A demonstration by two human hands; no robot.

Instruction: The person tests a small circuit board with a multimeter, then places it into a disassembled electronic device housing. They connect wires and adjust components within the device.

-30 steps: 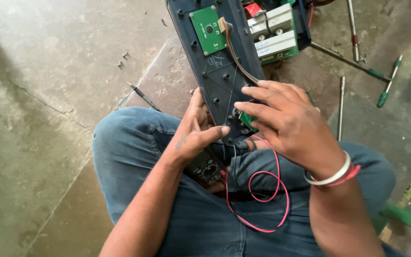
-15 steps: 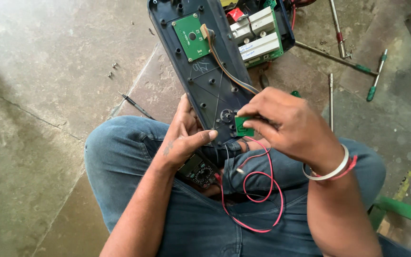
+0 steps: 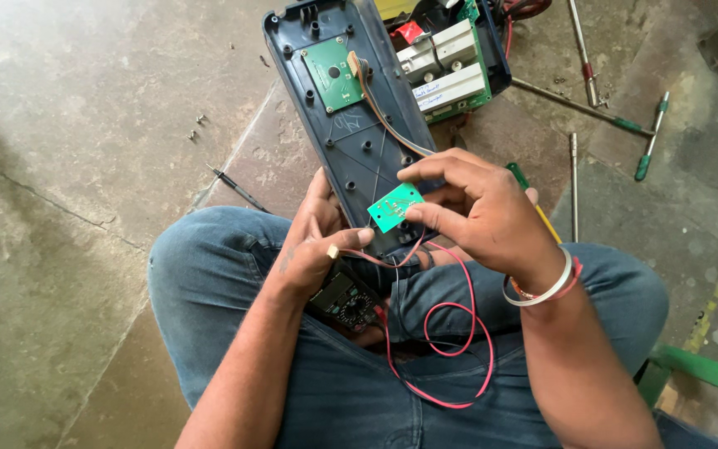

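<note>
A dark blue plastic housing point(image 3: 351, 141) lies open on the floor and leans on my lap, a green circuit board point(image 3: 334, 75) fixed inside its upper end. My right hand point(image 3: 479, 216) pinches a small green circuit board point(image 3: 395, 207) lifted off the housing. My left hand point(image 3: 317, 245) grips the housing's lower left edge, thumb pressed on it. Under that hand a black multimeter point(image 3: 344, 301) rests on my lap. Red and black wires point(image 3: 450, 349) loop from the housing across my jeans.
A second open unit with white blocks and a green board point(image 3: 446, 66) sits behind the housing. Several green-handled screwdrivers point(image 3: 650, 137) and metal rods point(image 3: 573, 179) lie on the concrete at right. Loose screws point(image 3: 197, 125) and a black probe point(image 3: 238, 189) lie at left. A green bar point(image 3: 708, 370) is lower right.
My right hand has lifted the small green board clear of the housing and turned it face up. The view has shifted, so the housing sits higher and further right.
</note>
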